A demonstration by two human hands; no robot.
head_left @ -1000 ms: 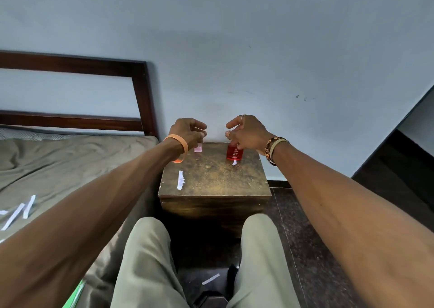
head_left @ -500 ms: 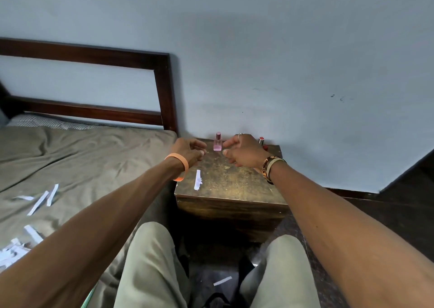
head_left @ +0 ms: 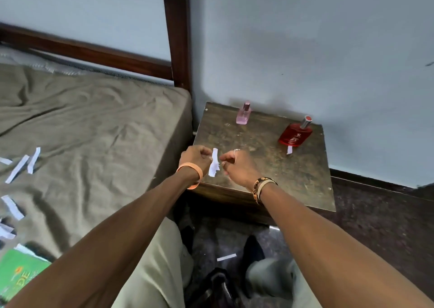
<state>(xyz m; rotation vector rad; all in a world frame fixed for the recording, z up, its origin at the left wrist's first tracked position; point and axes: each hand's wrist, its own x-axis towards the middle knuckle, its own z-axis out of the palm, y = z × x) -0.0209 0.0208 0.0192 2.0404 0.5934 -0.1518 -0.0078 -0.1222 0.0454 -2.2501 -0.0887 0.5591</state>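
A white paper strip is at the front left of a worn wooden bedside table. My left hand, with an orange wristband, pinches the strip's left edge in curled fingers. My right hand, wearing a ring and bracelets, has its fingers curled, the tips just off the strip's right edge; I see nothing in it. A small pink perfume bottle stands at the table's back left. At the back right stands a red perfume bottle with a small paper strip in front of it.
A bed with an olive sheet and a dark wooden headboard adjoins the table on the left. Several paper strips and a green book lie on it. One strip lies on the dark floor between my legs.
Both hands left the two bottles at the back of the table and drew back to the strip at the front left. The bottles now stand free.
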